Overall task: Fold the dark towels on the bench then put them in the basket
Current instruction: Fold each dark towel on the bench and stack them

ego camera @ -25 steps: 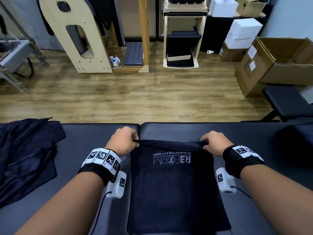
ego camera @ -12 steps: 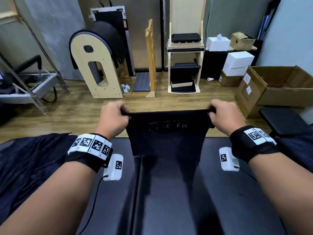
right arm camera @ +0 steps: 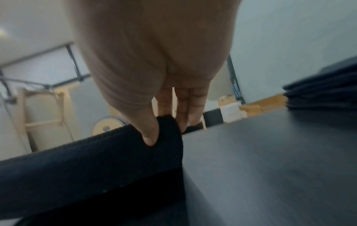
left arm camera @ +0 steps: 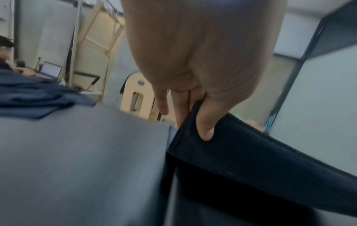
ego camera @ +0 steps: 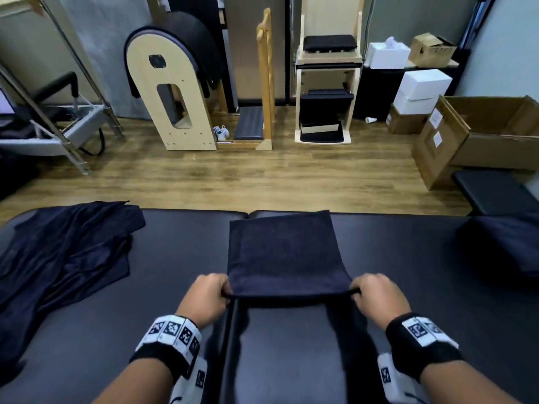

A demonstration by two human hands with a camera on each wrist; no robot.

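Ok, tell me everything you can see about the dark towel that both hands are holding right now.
The towel is dark navy, soft terry-like cloth with a stitched hem, plain on the side showing. Its far part lies flat on the black padded bench, reaching the far edge; its near edge is raised off the bench and stretched taut. The left hand pinches the near left corner, the right hand the near right, thumbs on top. It looks doubled over.

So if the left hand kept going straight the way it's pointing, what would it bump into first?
The left hand pinches the near corner of the dark towel and points across the bench. Going straight on, it would probably slide over bare bench beside the towel, then off the far edge; depth is hard to judge.
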